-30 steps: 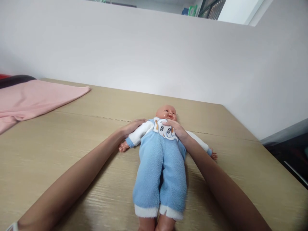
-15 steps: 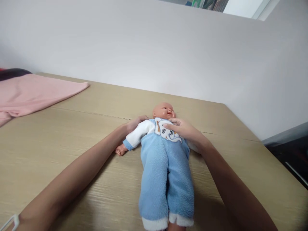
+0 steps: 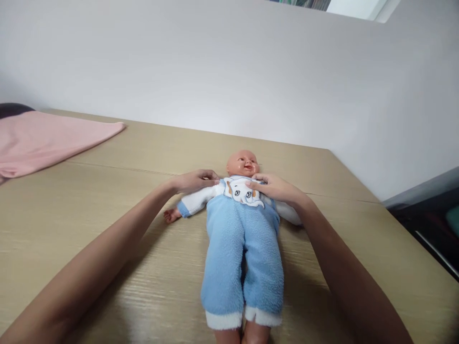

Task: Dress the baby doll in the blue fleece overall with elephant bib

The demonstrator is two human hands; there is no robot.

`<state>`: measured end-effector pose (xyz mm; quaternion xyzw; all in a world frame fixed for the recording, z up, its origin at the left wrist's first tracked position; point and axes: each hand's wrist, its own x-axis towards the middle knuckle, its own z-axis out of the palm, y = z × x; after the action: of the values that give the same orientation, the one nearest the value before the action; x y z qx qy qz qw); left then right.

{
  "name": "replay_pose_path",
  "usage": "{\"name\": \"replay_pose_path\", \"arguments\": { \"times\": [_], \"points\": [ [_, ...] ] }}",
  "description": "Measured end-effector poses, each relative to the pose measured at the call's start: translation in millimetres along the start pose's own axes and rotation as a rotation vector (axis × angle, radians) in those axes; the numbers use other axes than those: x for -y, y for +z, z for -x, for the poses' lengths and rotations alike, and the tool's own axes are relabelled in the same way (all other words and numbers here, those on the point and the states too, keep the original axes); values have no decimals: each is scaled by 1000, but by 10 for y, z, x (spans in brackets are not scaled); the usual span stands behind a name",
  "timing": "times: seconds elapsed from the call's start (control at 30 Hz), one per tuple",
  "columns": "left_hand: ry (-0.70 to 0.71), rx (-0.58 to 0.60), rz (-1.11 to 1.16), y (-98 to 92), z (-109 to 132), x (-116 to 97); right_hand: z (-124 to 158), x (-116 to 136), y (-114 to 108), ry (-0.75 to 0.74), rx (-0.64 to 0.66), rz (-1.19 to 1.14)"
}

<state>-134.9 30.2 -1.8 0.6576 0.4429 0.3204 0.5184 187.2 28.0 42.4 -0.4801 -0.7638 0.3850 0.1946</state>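
Doll [image 3: 239, 239] face-up between left grip [image 3: 195, 181] at shoulder [image 3: 217, 190] and right grip [image 3: 278, 187] on chest [image 3: 238, 193]; both half-curled, hold unclear.

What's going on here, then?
A person has both bare hands at a doll lying face up on a table. The left hand is at one shoulder; the right hand is at the upper chest, touching the animal-face patch. A pink cloth lies off to the left.
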Motion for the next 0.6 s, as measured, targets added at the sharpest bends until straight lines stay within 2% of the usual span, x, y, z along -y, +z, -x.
{"name": "replay_pose_path", "arguments": {
  "times": [0.1, 0.2, 0.33, 0.5, 0.53, 0.6],
  "points": [
    [-23, 65, 80, 37, -4, 7, -7, 1, 15, 20, 11, 13],
    [-11, 46, 114, 75, -13, 9, 6, 18, -3, 26, 22, 9],
    [15, 15, 8, 80, -28, -36, 84, 21, -163, 29, 57, 57],
    [-7, 76, -107, 22, 57, -87, 246, -82, -475, 12, 355, 45],
    [-5, 100, -141, 18, 85, -83, 274, -115, -509, 3, 357, 40],
    [19, 152, -244, 20, 130, -64, 330, -191, -522, -28, 258, 82]
  ]
}}
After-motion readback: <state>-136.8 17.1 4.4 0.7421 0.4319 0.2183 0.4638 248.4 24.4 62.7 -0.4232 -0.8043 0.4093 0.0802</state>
